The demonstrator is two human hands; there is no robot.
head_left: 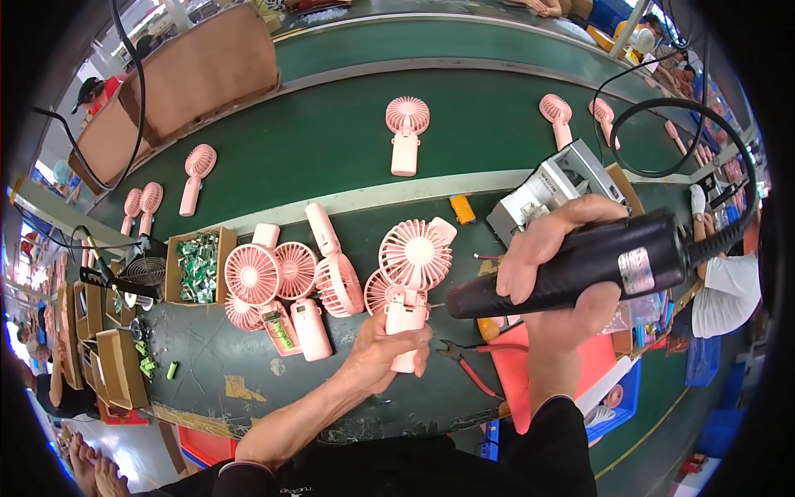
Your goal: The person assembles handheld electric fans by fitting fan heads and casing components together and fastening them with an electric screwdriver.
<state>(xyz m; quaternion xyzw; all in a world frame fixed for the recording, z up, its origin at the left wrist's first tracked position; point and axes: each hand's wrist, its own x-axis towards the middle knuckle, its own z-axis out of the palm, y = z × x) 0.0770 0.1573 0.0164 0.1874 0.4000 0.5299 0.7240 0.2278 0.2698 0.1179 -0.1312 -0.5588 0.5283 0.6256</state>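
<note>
My left hand (385,352) is closed round the handle of a pink handheld fan (416,255), its round grille pointing away from me. In my right hand (546,257) lies a thick black electric screwdriver (571,265), held level with its cord running off to the right. The screwdriver's thin bit reaches the side of the fan's handle; I cannot tell whether it sits in a screw. Left of my hands, several more pink fans (252,273) lie in a cluster on the dark bench. One opened handle (282,328) there shows a green part inside.
A box of green circuit boards (199,267) stands left of the fans, near loose green cells (172,369). Red-handled cutters (468,364) lie by a red sheet (517,373). A grey metal device (551,190) stands behind my right hand. Beyond, a green conveyor (315,124) carries spaced pink fans.
</note>
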